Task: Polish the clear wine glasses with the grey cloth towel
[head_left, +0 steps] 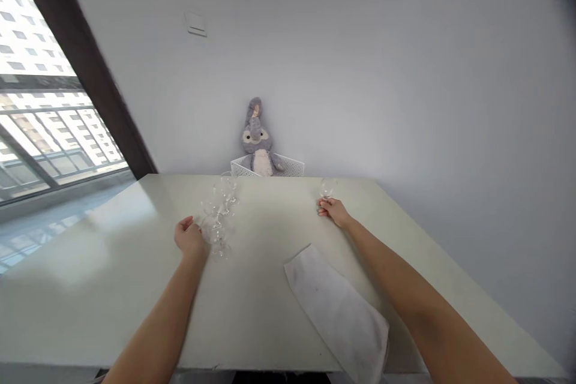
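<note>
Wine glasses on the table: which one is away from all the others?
The wine glass on the right, at the person's right hand. The others are bunched together near the left hand.

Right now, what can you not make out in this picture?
Head view:
Number of clustered glasses: they are transparent and overlap.
Lower part of the separate glass: behind the right hand.
Near end of white cloth: cut off by the bottom edge.
Base of white basket: hidden by the table.
Whether left hand touches glass: too small and unclear.
</note>
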The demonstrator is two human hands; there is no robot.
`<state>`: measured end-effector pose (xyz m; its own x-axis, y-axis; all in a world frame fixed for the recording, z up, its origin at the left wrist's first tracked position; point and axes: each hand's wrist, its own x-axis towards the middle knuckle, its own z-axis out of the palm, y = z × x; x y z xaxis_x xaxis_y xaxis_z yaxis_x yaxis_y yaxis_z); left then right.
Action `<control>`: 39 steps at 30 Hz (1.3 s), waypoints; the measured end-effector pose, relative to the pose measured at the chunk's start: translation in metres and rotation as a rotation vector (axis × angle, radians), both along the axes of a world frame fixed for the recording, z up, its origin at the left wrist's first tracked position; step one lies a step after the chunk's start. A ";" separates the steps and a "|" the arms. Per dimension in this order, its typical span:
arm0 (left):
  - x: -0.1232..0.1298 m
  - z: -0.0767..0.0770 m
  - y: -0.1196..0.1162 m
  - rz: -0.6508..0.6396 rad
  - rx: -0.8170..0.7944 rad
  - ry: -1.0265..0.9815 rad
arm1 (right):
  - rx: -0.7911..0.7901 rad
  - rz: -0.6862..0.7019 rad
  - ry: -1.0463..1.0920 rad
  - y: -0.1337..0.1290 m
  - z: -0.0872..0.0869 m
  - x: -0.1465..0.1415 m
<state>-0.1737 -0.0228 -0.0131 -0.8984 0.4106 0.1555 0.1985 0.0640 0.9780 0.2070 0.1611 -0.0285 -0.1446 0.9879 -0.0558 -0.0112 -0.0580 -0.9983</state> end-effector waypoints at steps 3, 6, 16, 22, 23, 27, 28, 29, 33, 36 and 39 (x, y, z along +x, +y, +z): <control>0.002 0.015 -0.013 0.148 0.093 0.001 | -0.026 0.200 -0.005 -0.029 -0.002 -0.043; 0.014 0.028 -0.038 0.147 0.220 -0.001 | -0.044 0.383 -0.020 -0.059 -0.004 -0.085; 0.055 0.008 -0.070 -0.370 -0.483 0.246 | -0.089 0.681 -0.050 -0.117 0.000 -0.150; 0.038 0.008 -0.052 -0.344 -0.503 0.280 | -0.084 0.723 -0.061 -0.137 0.007 -0.151; 0.034 0.007 -0.050 -0.340 -0.488 0.264 | -0.080 0.728 -0.062 -0.140 0.009 -0.151; 0.023 0.003 -0.046 -0.318 -0.431 0.235 | -0.069 0.772 -0.067 -0.155 0.013 -0.157; 0.021 0.003 -0.045 -0.319 -0.420 0.237 | -0.071 0.790 -0.069 -0.159 0.014 -0.160; 0.020 0.003 -0.045 -0.325 -0.411 0.239 | -0.071 0.811 -0.068 -0.163 0.014 -0.164; 0.015 0.002 -0.049 -0.342 -0.342 0.253 | -0.078 0.861 -0.031 -0.178 0.013 -0.185; 0.006 -0.003 -0.054 -0.235 -0.253 0.224 | -0.099 0.885 0.028 -0.188 0.014 -0.202; -0.009 -0.007 -0.057 -0.089 -0.154 0.135 | -0.088 0.987 0.029 -0.193 0.020 -0.209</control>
